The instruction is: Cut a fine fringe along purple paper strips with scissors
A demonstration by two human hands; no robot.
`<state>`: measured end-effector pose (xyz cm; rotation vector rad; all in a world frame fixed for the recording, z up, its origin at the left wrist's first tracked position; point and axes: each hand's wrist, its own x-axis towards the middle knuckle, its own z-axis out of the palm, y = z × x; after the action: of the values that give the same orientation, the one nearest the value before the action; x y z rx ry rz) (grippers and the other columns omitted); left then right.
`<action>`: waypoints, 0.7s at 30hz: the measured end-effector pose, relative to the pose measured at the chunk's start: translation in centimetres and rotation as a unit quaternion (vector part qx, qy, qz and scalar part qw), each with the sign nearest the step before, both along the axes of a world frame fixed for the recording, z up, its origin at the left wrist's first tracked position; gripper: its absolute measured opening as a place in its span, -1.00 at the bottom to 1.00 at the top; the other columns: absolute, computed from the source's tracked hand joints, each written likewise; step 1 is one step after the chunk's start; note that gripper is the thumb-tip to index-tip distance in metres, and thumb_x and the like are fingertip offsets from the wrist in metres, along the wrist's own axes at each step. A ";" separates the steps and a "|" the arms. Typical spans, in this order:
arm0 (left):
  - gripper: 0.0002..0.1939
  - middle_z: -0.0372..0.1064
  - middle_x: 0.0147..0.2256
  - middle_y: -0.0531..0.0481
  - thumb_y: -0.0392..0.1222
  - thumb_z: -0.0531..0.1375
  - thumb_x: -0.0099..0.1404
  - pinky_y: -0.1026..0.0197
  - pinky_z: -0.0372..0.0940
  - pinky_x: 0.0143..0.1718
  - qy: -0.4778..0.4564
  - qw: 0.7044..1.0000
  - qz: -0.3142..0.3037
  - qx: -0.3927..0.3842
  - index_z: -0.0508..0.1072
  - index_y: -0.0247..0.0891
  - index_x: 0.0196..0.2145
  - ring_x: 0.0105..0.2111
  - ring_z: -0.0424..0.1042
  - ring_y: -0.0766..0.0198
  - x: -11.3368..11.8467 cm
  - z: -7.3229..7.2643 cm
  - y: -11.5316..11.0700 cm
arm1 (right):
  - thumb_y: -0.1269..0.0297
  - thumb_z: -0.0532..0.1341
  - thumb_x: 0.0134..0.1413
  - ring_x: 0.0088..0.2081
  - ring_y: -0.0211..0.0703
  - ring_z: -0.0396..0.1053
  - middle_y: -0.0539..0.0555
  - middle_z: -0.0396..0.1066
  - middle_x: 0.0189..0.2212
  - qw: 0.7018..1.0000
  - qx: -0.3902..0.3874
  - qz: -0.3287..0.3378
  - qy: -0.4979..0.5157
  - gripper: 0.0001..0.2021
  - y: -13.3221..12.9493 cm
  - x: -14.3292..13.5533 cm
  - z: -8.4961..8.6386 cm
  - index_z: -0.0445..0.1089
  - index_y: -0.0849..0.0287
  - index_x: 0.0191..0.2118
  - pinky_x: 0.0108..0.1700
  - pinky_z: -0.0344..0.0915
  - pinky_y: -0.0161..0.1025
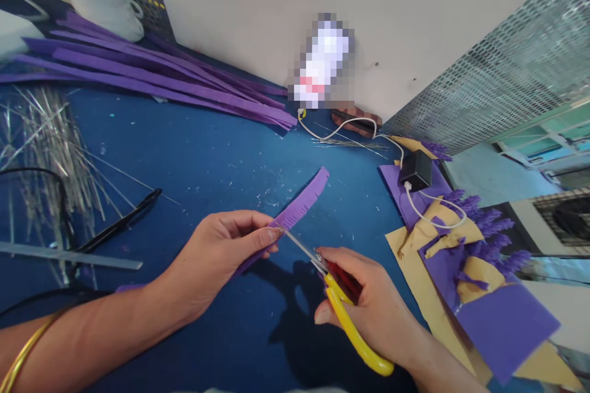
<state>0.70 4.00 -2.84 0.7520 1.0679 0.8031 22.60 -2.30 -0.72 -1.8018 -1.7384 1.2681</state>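
Observation:
My left hand (pixel 230 249) is closed, thumb and fingers pinching a purple strip (pixel 304 199) whose free end is fringed with small cuts along one edge. Below the hand the strip runs on, partly hidden behind my wrist. A thin silvery wire (pixel 297 242) stretches from the left fingertips to the metal jaws of pliers with yellow and red handles (pixel 357 334). Wrapped around those handles is my right hand (pixel 369 295). Its palm hides much of the red handle.
Long purple strips (pixel 175 77) lie at the back left near a white jug (pixel 99 3). Several loose wires (pixel 55 153) are heaped at left. A glowing phone (pixel 322 61) leans on the panel, cabled to a black adapter (pixel 416 170). Purple flower bundles (pixel 483 239) lie on the right.

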 end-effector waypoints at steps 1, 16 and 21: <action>-0.83 0.47 -0.57 0.06 -0.10 0.43 -0.03 0.41 0.22 -0.46 -0.002 1.000 0.002 0.000 0.62 -0.24 -0.54 -0.51 0.35 0.40 0.0 -0.1 0.0 | 0.09 0.47 -0.11 -0.38 -0.19 0.28 -0.01 0.40 -0.29 1.000 0.007 0.002 -0.008 -0.49 0.0 0.0 0.0 0.49 0.03 0.02 -0.35 0.27 -0.30; -0.87 0.47 -0.55 0.06 -0.12 0.42 -0.01 0.38 0.22 -0.44 0.007 1.000 -0.004 0.003 0.62 -0.22 -0.54 -0.49 0.35 0.38 0.1 0.1 0.0 | 0.09 0.46 -0.08 -0.45 -0.24 0.22 -0.04 0.36 -0.39 0.997 0.058 0.002 -0.042 -0.58 -0.2 -0.3 -0.4 0.53 0.05 -0.06 -0.45 0.19 -0.34; -0.85 0.47 -0.56 0.07 -0.11 0.41 0.00 0.39 0.21 -0.45 0.013 1.000 -0.006 0.002 0.62 -0.23 -0.54 -0.49 0.35 0.39 0.0 0.1 0.0 | 0.08 0.45 -0.06 -0.48 -0.26 0.20 -0.05 0.33 -0.42 0.997 0.061 0.007 -0.045 -0.61 -0.2 -0.3 -0.2 0.54 0.05 -0.07 -0.47 0.15 -0.34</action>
<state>0.73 3.99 -2.72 0.7733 1.0850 0.7867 22.26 -2.52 -0.90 -1.8056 -1.8374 1.0758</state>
